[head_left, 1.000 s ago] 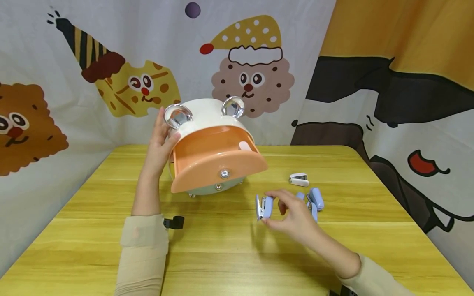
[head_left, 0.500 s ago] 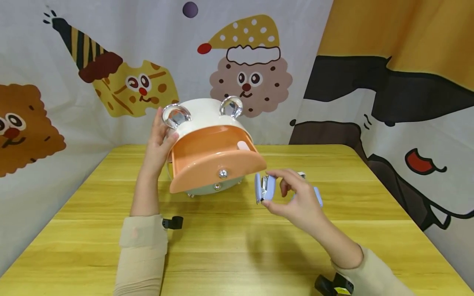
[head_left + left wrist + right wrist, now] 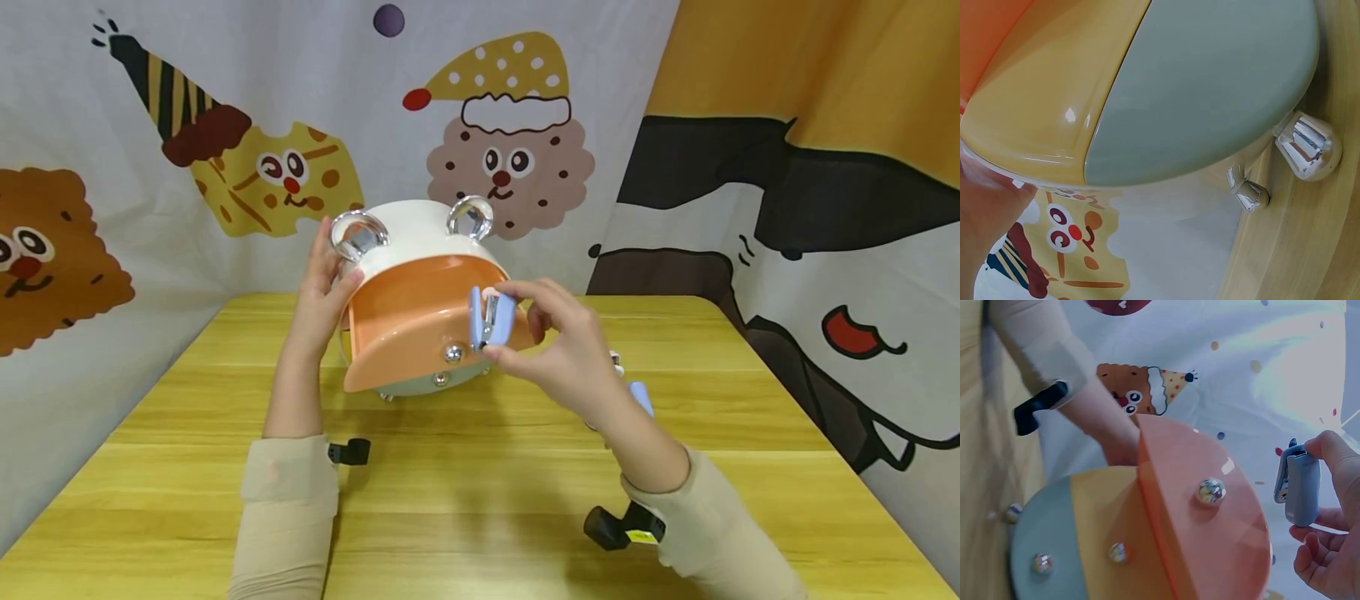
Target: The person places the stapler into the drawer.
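A small drawer organizer (image 3: 416,229) with a white shell and two silver ear-like rings stands on the table. Its orange top drawer (image 3: 397,350) is pulled out; the yellow drawer (image 3: 1041,106) and green drawer (image 3: 1210,81) below are closed. My left hand (image 3: 317,304) grips the organizer's left side, thumb toward the front. Between thumb and fingers, my right hand (image 3: 570,350) pinches a blue mini stapler (image 3: 502,321), upright, its arms spread apart. In the head view it overlaps the orange drawer's right front; the right wrist view shows it apart from the drawer front.
On the table (image 3: 450,517), behind my right forearm, lie another blue stapler (image 3: 642,397) and a white stapler (image 3: 617,363), both mostly hidden. Black wrist mounts (image 3: 350,452) stick out from both sleeves. A cartoon-printed cloth (image 3: 300,50) hangs behind the table.
My right hand has lifted the blue mini stapler up and leftward, from the table's right side to in front of the orange drawer. The left hand and the organizer stay put.
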A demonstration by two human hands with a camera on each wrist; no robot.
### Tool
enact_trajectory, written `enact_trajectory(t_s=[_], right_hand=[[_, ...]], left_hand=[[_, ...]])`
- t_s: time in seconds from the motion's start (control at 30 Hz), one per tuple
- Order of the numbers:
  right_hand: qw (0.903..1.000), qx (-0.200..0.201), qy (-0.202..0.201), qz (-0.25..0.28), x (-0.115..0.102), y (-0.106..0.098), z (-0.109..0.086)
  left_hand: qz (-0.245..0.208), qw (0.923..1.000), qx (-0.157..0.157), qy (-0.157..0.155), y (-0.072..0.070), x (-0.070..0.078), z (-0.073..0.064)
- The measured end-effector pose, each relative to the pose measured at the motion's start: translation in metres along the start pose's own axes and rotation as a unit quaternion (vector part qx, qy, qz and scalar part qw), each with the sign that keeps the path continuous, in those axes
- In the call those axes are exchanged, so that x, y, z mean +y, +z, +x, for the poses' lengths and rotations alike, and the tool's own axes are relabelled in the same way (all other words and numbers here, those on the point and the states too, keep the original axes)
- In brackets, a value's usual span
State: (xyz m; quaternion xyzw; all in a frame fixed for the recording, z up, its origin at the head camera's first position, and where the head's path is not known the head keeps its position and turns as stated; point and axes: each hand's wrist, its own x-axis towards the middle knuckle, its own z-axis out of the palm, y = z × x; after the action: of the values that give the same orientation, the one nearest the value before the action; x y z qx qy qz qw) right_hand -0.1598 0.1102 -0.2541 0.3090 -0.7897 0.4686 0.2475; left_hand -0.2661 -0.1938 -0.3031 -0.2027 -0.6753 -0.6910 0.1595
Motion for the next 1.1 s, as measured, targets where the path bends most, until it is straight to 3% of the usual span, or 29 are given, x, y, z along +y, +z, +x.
enact_trajectory(t_s=[0.4,0.6,0.77,0.93,1.1], right_hand=[[0.9988,-0.038,-0.025,0.018,-0.011,0.024,0.045],[0.9982,-0.060,0.002,0.004,-0.012,0.038,0.058],[0.9950,-0.088,0.027,-0.039,-0.010,0.050,0.067],[0.9873,-0.112,0.023,-0.110,-0.011,0.057,0.072],[0.9779,-0.146,0.026,-0.148,-0.017,0.060,0.074]], left_hand=[[-0.004,1.0000,-0.001,-0.004,0.001,-0.001,0.000],[-0.006,1.0000,-0.001,-0.002,0.000,-0.001,0.000],[-0.015,0.9999,-0.004,-0.002,0.000,-0.002,0.001],[-0.024,0.9997,-0.008,-0.002,0.000,-0.002,0.001],[-0.027,0.9996,-0.011,0.003,0.000,-0.002,0.001]])
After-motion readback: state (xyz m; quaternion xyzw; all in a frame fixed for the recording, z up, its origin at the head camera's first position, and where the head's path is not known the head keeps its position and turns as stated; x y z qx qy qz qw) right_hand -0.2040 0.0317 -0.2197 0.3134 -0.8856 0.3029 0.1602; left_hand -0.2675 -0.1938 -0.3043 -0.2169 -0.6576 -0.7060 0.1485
